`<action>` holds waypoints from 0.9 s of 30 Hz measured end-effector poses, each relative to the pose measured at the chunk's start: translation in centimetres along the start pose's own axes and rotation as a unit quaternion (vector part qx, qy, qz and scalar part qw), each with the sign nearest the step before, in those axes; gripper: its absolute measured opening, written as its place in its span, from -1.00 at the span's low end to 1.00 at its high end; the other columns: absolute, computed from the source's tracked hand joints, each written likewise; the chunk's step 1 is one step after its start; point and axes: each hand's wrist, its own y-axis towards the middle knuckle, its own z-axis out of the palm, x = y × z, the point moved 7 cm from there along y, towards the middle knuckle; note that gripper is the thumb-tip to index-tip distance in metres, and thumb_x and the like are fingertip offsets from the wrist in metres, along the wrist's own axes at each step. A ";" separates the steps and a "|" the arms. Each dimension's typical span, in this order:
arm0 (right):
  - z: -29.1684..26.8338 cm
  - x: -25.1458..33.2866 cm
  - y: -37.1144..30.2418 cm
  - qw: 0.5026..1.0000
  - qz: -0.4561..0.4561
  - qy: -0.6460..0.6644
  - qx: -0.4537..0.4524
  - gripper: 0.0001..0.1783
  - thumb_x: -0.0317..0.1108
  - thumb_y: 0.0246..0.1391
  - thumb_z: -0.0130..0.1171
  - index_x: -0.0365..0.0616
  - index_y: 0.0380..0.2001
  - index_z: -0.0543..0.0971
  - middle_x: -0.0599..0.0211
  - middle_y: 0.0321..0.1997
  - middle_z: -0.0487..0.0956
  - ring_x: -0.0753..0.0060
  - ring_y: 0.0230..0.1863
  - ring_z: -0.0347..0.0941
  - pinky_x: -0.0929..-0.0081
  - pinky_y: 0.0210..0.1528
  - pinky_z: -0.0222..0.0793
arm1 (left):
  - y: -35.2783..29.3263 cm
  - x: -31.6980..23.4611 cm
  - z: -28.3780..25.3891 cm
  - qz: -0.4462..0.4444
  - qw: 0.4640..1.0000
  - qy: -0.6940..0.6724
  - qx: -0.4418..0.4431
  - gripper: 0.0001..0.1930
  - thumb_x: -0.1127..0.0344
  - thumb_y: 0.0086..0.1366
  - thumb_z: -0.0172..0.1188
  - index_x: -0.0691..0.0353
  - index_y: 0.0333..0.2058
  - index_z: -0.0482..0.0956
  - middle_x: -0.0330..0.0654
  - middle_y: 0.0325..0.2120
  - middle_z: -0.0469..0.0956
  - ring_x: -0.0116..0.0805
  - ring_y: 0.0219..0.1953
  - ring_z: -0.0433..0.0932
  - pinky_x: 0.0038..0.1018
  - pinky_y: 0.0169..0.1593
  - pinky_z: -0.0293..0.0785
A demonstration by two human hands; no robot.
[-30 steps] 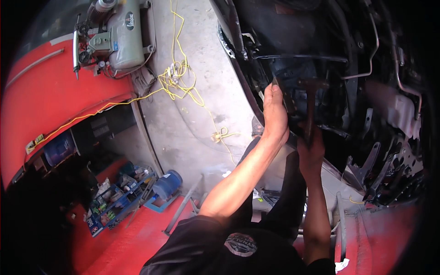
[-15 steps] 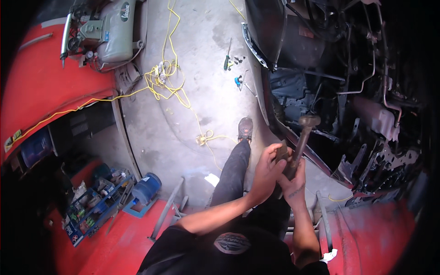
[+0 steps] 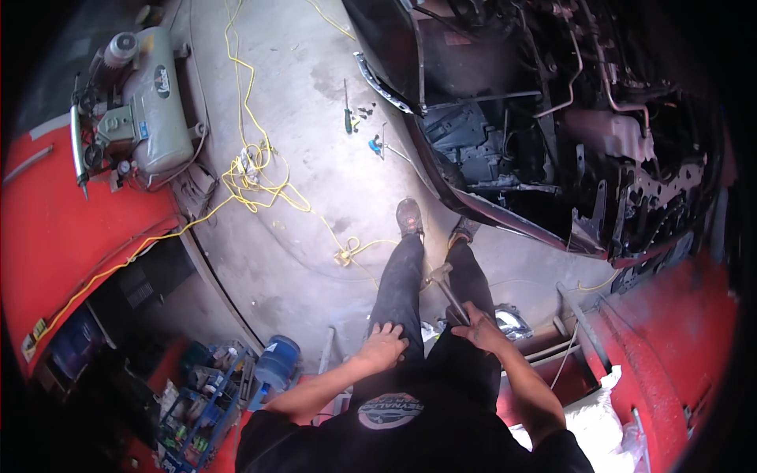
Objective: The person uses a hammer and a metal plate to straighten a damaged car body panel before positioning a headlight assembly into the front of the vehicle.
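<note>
My right hand [image 3: 479,327] is closed around the handle of a hammer [image 3: 452,297], held over my right leg. The hammer's head points forward and to the left, above the gap between my shins. My left hand [image 3: 384,345] rests palm down on my left thigh. Its fingers are spread and hold nothing. Whether my right palm also contains something beside the handle is hidden.
A dark car body [image 3: 465,201] with its front opened up stands ahead right. A screwdriver [image 3: 347,118] and a blue-handled tool [image 3: 375,145] lie on the floor. Yellow cord [image 3: 268,185] tangles left of them. An air compressor [image 3: 162,110], blue jug [image 3: 277,363] and cluttered blue rack [image 3: 209,410] stand left.
My hands have come apart and down. The left left the dark block-like piece by the hammer and lies on my thigh; the right lowered the hammer. The view shifted, and both feet show.
</note>
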 end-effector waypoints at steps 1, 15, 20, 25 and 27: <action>0.7 -1.4 0.6 0.998 0.048 -0.005 0.031 -0.43 -0.19 0.13 0.46 -0.16 0.07 0.41 -0.12 -0.07 0.65 -0.28 0.03 0.59 0.03 0.05 0.45 | -0.1 -0.1 1.0 0.010 0.999 0.014 0.043 -0.54 0.26 0.26 0.38 0.18 0.12 0.61 0.00 0.15 0.46 0.10 0.29 0.35 0.04 0.25 0.37; 4.1 -13.4 17.3 0.979 0.142 -0.128 0.073 -0.43 -0.21 0.18 0.23 -0.15 0.21 0.39 -0.30 0.12 0.61 -0.29 0.21 0.55 -0.05 0.24 0.48 | -0.1 0.9 11.0 -0.223 0.800 -0.552 0.071 -0.72 0.19 0.52 0.21 0.25 -0.35 0.53 -0.34 -0.50 0.51 -0.47 -0.31 0.60 -0.34 -0.24 0.49; 4.4 -18.4 23.2 0.965 0.154 -0.202 0.063 -0.49 -0.27 0.22 0.11 -0.10 0.23 0.41 -0.30 0.15 0.60 -0.33 0.20 0.55 -0.08 0.25 0.48 | 1.6 5.7 6.2 -0.222 0.888 -0.264 -0.304 -0.88 0.33 0.43 0.22 0.24 -0.16 0.58 -0.10 -0.30 0.62 -0.11 -0.16 0.64 -0.18 -0.11 0.55; 5.0 -17.9 29.8 0.949 0.187 -0.253 0.031 -0.38 -0.30 0.14 0.15 -0.12 0.30 0.39 -0.29 0.20 0.56 -0.27 0.24 0.52 -0.04 0.26 0.47 | 5.9 13.3 8.2 -0.238 0.907 -0.154 -0.312 -0.63 0.30 0.37 0.25 0.21 0.12 0.54 0.14 0.10 0.47 0.10 0.17 0.45 -0.08 0.19 0.43; 5.7 -17.4 33.3 0.945 0.184 -0.270 0.029 -0.35 -0.31 0.15 0.14 -0.16 0.33 0.38 -0.28 0.20 0.57 -0.28 0.24 0.52 -0.04 0.27 0.47 | 8.3 16.8 10.2 -0.264 0.909 -0.139 -0.292 -0.42 0.24 0.33 0.31 0.17 0.30 0.42 0.13 0.26 0.35 0.17 0.26 0.38 -0.12 0.28 0.38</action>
